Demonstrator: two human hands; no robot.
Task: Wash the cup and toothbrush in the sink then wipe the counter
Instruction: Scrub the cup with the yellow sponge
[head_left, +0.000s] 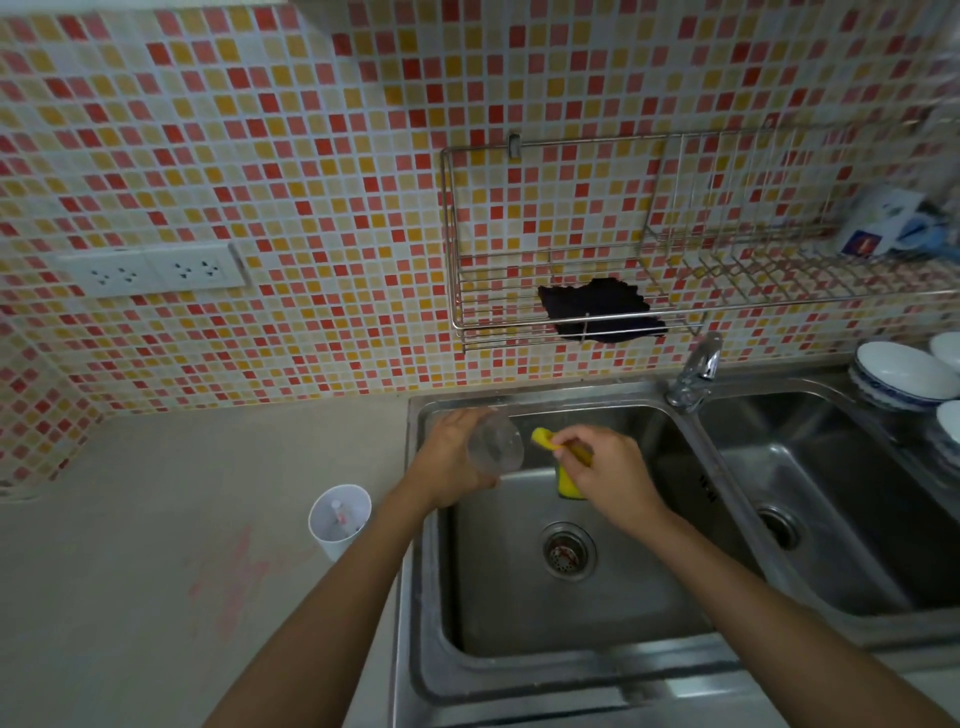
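The left grip (452, 457) curls around a clear, see-through plastic cup (496, 441), tipped on its side above the left basin of the steel sink (519, 675). The right grip (608, 467) pinches a folded yellow sponge (544, 439) just beside the cup, at its 3 o'clock. At 9 o'clock from the drain (569, 551), a white tumbler (337, 525) holding a toothbrush (340, 514) stands on the surface (130, 597), near pink smears (234, 566).

No wording can be read. The white packet (878, 223) on the steel wire wall rack (571, 307) bears a blue-and-red label (863, 243), too blurred. A dark stamp (707, 489) on the stainless steel sink (688, 525) wall is likewise illegible.
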